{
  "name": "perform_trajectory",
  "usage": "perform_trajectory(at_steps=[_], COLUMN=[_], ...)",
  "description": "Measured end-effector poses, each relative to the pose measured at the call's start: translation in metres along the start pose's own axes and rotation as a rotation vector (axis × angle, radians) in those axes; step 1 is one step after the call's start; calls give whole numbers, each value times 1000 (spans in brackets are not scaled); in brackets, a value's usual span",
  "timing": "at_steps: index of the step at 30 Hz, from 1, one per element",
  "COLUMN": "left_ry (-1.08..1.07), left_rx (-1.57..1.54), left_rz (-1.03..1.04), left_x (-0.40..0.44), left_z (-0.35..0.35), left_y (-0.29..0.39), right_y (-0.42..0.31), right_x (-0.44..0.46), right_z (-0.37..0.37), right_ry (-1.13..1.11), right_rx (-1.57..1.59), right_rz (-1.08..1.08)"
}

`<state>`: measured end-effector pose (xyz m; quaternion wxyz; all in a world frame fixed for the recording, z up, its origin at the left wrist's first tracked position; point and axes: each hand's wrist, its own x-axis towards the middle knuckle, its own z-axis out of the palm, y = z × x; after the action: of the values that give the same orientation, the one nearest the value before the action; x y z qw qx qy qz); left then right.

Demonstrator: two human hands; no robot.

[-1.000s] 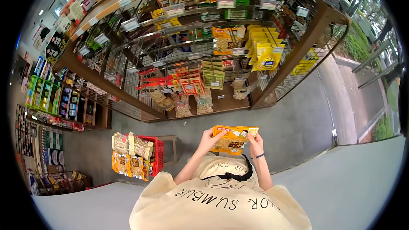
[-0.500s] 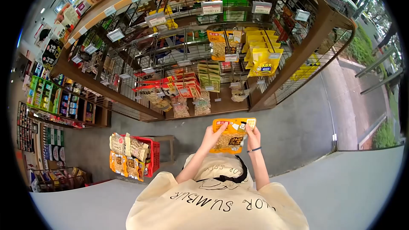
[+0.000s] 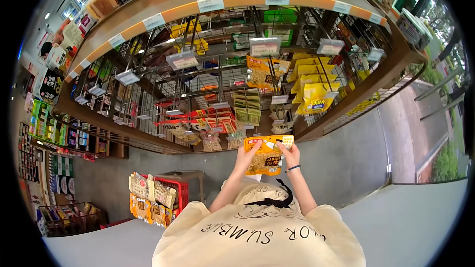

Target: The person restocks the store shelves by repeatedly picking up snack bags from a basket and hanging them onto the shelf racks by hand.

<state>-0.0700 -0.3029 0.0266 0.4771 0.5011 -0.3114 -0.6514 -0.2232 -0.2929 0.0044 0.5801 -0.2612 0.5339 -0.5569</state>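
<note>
An orange snack bag [image 3: 265, 160] with a clear window of nuts or similar pieces is held up in front of my body. My left hand [image 3: 246, 158] grips its left edge, thumb across the front. At the upper right corner my right hand [image 3: 292, 155], with a dark band on its wrist, pinches the bag. A similar orange bag [image 3: 264, 73] hangs on a rack hook ahead, beside several yellow bags [image 3: 316, 98]. Lower down hang green bags [image 3: 247, 109] and red bags [image 3: 220, 122].
A red basket [image 3: 182, 193] with several beige and orange bags [image 3: 148, 212] stands on the floor at the left, by a small stool [image 3: 185, 174]. The display rack's top shelf edge [image 3: 242, 1] juts out ahead. A glass wall is at the right.
The rack now looms closer and its top shelf fills more of the view. Both hands keep hold of the orange bag, which has shifted slightly left in view.
</note>
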Motion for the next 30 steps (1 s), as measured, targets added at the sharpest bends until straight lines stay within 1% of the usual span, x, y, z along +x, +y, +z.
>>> perform_trajectory(at_steps=[5, 7, 9, 11, 13, 14, 18, 22, 24, 30], left_ry=[-10, -15, -82, -81, -113, -118, -81, -69, -77, -41], left_rx=[-5, -16, 86, 82, 136, 106, 61, 18, 57, 82], left_rz=[19, 21, -19, -14, 49, 61, 10, 71, 96, 67], left_x=[33, 45, 55, 62, 75, 83, 95, 104, 111, 111], left_z=[-2, -1, 0, 5, 7, 7, 18, 27, 29, 36], left_y=[15, 21, 31, 40, 42, 37, 52, 60, 60, 66], right_y=[-3, -2, -8, -16, -24, -27, -37, -44, -49, -54], right_x=[32, 45, 55, 62, 74, 79, 103, 116, 118, 125], right_z=[12, 14, 16, 18, 18, 19, 19, 19, 19, 16], right_ry=[9, 43, 24, 29, 13, 8, -16, -41, -40, -39], right_rx=[33, 81, 122, 128, 87, 87, 77, 88, 104, 83], right_rz=[-6, -76, -76, -87, -90, -101, -107, -153, -179, -187])
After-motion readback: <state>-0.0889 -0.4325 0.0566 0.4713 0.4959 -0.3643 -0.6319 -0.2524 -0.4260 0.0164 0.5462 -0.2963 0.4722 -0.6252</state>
